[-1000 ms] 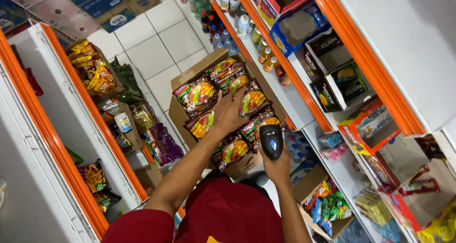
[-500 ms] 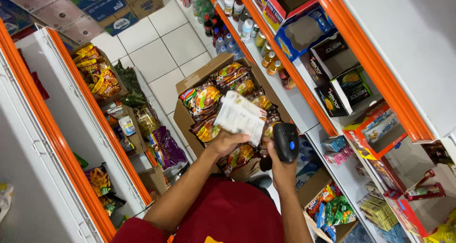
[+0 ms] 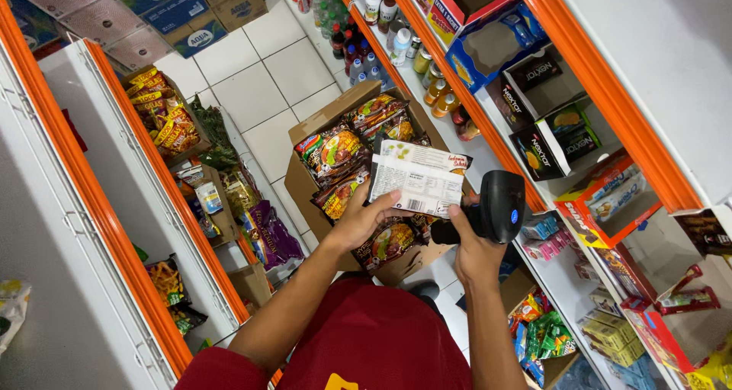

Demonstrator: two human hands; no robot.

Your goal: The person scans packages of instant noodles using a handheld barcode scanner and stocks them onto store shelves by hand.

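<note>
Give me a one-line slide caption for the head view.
In a shop aisle, the left hand holds a white noodle packet over an open carton while the right hand aims a black scanner.

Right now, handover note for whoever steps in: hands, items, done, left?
Left hand: holds a white noodle packet, printed back side up, above the open cardboard box.
Right hand: grips a black handheld scanner, its head beside the packet's right edge.
Items: the box sits in the aisle on the white tile floor, full of noodle packets.
Done: one packet is out of the box and level with the scanner.
Left: whether it has been scanned cannot be told; the remaining packets lie in the box.
</note>
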